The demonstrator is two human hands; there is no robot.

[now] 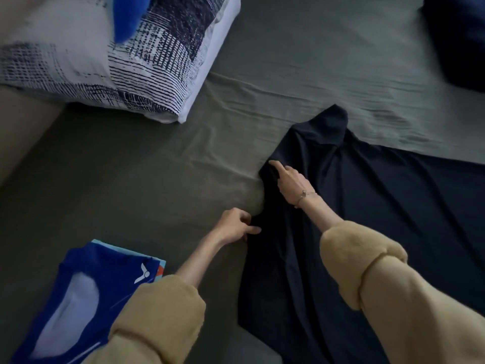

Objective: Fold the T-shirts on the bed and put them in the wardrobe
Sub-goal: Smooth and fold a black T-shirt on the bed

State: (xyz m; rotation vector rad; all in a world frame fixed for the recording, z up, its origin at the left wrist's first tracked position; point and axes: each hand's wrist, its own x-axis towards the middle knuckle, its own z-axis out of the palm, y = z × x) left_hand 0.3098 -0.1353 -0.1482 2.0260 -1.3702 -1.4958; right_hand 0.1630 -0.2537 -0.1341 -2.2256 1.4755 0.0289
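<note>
A dark navy T-shirt (380,219) lies spread on the grey-green bed sheet (157,179), its sleeve pointing away from me. My left hand (236,225) pinches the shirt's left edge. Farther up that same edge, my right hand (290,179) grips the fabric, forefinger stretched out along it. A folded blue T-shirt (86,292) with a white logo sits at the lower left, partly hidden by my left sleeve.
A pillow (118,61) in a white and navy print lies at the upper left with a bright blue object (128,14) on it. A dark blue item (459,35) sits at the upper right corner. The bed's left edge runs along the frame's left side.
</note>
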